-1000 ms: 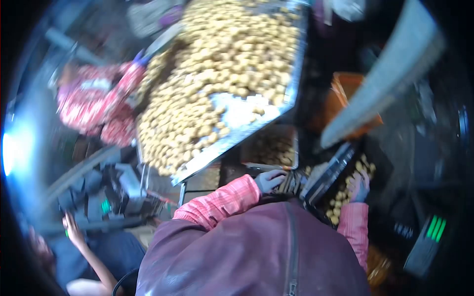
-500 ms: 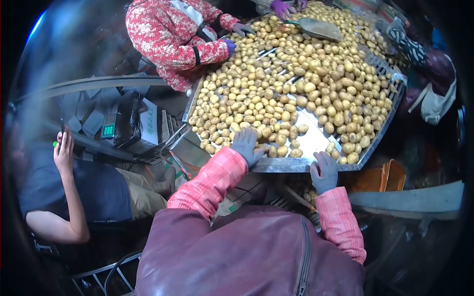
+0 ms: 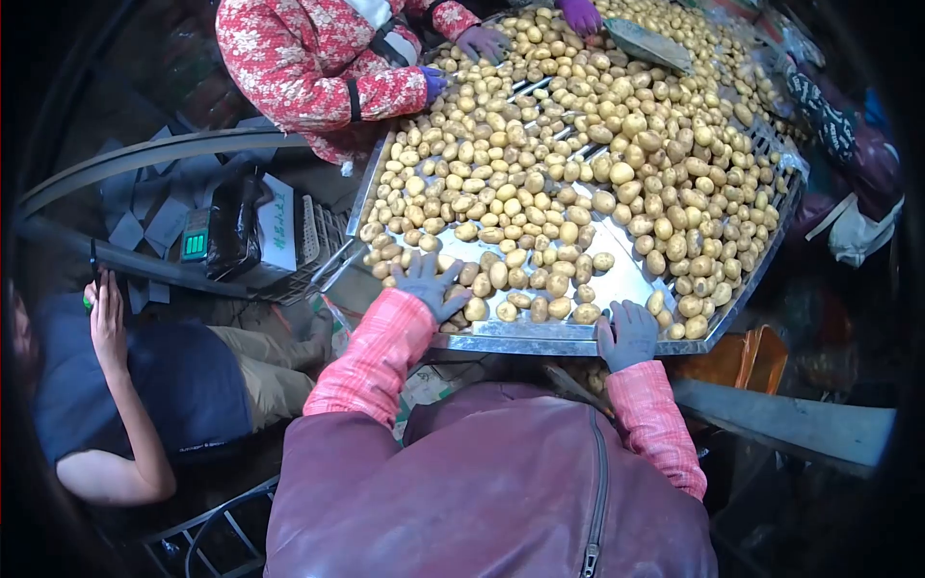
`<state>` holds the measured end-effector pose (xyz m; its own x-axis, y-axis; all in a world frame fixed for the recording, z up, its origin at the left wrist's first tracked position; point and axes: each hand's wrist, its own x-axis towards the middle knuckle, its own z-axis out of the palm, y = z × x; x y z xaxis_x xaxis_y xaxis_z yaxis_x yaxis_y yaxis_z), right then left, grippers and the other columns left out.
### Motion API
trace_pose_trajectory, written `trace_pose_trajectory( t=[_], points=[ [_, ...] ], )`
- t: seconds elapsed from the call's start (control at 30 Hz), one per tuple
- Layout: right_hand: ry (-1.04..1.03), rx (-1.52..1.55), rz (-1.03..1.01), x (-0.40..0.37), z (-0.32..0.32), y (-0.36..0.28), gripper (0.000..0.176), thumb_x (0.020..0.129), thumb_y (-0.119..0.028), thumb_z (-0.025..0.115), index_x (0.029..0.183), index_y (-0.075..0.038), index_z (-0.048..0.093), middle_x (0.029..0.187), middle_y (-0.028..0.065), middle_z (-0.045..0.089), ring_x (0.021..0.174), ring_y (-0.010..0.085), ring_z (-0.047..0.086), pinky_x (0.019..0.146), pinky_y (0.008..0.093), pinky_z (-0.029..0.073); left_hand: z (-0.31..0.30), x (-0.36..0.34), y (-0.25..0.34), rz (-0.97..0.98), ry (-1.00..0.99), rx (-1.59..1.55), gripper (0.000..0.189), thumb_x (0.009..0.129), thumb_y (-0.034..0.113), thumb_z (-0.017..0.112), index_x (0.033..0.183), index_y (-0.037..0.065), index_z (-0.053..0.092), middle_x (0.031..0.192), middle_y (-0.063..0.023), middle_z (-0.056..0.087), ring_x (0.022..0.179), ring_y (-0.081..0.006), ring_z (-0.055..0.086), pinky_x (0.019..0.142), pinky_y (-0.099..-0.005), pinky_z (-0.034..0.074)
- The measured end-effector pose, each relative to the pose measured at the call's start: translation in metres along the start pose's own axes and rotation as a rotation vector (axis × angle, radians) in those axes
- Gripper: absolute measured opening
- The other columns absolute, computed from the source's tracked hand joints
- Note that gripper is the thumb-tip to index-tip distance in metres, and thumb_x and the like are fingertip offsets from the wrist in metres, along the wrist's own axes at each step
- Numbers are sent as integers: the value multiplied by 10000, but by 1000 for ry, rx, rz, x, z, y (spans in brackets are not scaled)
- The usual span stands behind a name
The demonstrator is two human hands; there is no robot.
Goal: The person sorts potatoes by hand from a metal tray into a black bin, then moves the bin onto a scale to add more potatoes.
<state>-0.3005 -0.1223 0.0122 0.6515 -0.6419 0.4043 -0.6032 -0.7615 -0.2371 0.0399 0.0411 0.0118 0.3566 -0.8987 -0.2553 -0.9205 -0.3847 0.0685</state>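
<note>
Many small yellow potatoes [image 3: 511, 207] cover a metal sorting table [image 3: 617, 270] with a raised rim. My left hand [image 3: 424, 286], in a grey glove, lies with spread fingers on potatoes near the table's front left edge. It grips none of them. My right hand [image 3: 629, 336], gloved alike, rests over the front rim, thumb apart from the fingers and nothing visibly held. Potatoes lie close to its fingertips. Bare metal shows between the hands and beyond my left fingers.
Across the table, a person in a red floral jacket [image 3: 289, 67] has gloved hands on the potatoes. A metal scoop [image 3: 647, 46] lies on the heap. Left stand a scale with a green display [image 3: 196, 234] and a seated person [image 3: 154, 376]. An orange crate [image 3: 756, 358] sits below right.
My left hand has moved left, and potatoes by it have shifted, baring metal beyond it. My right hand stays at the rim. The view has shifted slightly.
</note>
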Motion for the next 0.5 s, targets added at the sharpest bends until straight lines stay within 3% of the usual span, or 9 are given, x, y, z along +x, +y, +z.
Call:
trace_pose_trajectory(
  t=[0.07,0.13,0.17,0.23,0.33,0.4,0.5],
  points=[
    [11,-5,-15,3,-4,-3,284,762,-250,650,973,-66,606,916,113,586,862,323,565,780,464,422,-22,-4,10,-75,-85,2,669,847,654,499,1369,237,479,1375,-239,411,1320,-453,322,1026,-683,217],
    [11,-13,-8,4,-4,-1,274,763,-250,649,967,-73,601,908,110,581,859,323,564,780,464,421,-16,-2,32,37,257,18,615,826,603,561,1291,203,526,1282,-250,467,1222,-464,397,1010,-651,257],
    [7,-13,-6,3,-3,-3,265,765,-251,648,960,-79,596,901,106,576,857,323,562,780,465,419,-28,-1,57,137,346,-175,595,813,574,593,1257,181,537,1244,-257,488,1216,-461,406,1003,-629,275],
    [4,-3,3,4,-5,-5,236,764,-247,644,926,-84,590,879,101,568,843,322,559,772,461,416,-25,10,93,360,93,-200,763,838,623,536,1420,148,406,1444,-276,339,1364,-462,292,1074,-646,197],
    [-10,4,19,6,-8,-8,183,760,-237,640,848,-93,569,831,92,548,812,317,554,754,452,409,-8,23,113,516,81,-101,794,841,653,506,1444,155,369,1462,-238,328,1380,-435,275,1078,-660,161],
    [-23,-3,33,10,-10,-8,166,757,-231,639,804,-97,554,806,87,537,796,314,551,743,447,405,10,28,91,429,42,-45,800,848,685,463,1484,221,319,1540,-220,233,1432,-441,159,1062,-699,110],
    [4,26,46,12,-11,-10,162,749,-223,638,758,-99,534,774,83,521,778,308,548,728,441,402,-8,23,56,245,-31,22,744,864,648,460,1477,244,338,1550,-225,209,1430,-456,149,1060,-702,117]
  ],
)
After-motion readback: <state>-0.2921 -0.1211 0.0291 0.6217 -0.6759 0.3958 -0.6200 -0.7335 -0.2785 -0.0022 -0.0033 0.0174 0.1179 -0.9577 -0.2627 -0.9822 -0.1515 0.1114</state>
